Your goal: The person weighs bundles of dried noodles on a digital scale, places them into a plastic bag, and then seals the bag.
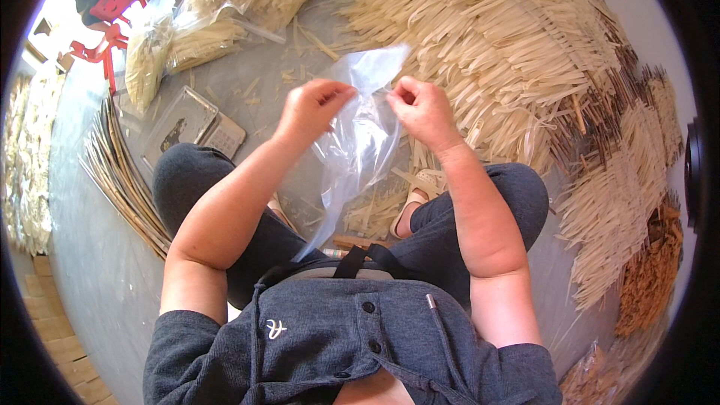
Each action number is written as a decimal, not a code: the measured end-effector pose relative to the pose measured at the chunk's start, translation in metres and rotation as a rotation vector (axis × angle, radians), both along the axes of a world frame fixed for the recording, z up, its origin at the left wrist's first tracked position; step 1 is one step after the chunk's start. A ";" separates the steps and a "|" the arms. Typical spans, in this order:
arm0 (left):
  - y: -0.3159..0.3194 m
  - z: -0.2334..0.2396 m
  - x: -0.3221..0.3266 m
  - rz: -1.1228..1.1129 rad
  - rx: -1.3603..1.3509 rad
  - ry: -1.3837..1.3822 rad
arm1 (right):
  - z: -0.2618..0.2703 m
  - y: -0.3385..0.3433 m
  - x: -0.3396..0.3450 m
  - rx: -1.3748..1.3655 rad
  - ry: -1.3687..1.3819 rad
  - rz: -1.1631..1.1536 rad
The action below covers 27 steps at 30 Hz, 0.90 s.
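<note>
A clear plastic bag (363,140) hangs between my two hands above the floor, gathered narrow at hand height, with its top flaring out above. My left hand (320,102) is at the left of the gathered part, thumb and fingertips pinched near its edge. On the other side, my right hand (419,107) has thumb and forefinger pinched together close to the plastic; a thin strand may run there, but it is too small to tell. The bag's lower end trails down to my lap. I cannot see anything inside the bag.
Pale flat strips on dark sticks (484,39) form a large pile at the upper right. Filled clear bags (208,34) lie at the upper left near a red stool (107,45). A platform scale (194,124) and a bundle of thin canes (121,180) are by my left knee.
</note>
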<state>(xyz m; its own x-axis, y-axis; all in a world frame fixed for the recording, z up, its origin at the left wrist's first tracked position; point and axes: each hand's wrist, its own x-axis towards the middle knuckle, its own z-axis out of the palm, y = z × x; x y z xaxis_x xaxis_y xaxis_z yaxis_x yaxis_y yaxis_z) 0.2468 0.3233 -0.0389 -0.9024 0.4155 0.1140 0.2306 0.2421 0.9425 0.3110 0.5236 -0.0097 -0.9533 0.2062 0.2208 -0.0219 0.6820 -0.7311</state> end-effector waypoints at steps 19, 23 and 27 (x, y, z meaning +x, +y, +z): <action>-0.021 0.016 -0.012 -0.046 0.008 0.064 | 0.040 0.038 0.004 0.199 0.052 -0.246; -0.032 0.024 -0.026 0.095 0.031 0.020 | 0.061 0.031 0.012 0.364 0.148 -0.319; -0.029 0.028 -0.021 0.068 0.105 -0.102 | 0.066 -0.019 0.019 0.576 0.665 0.381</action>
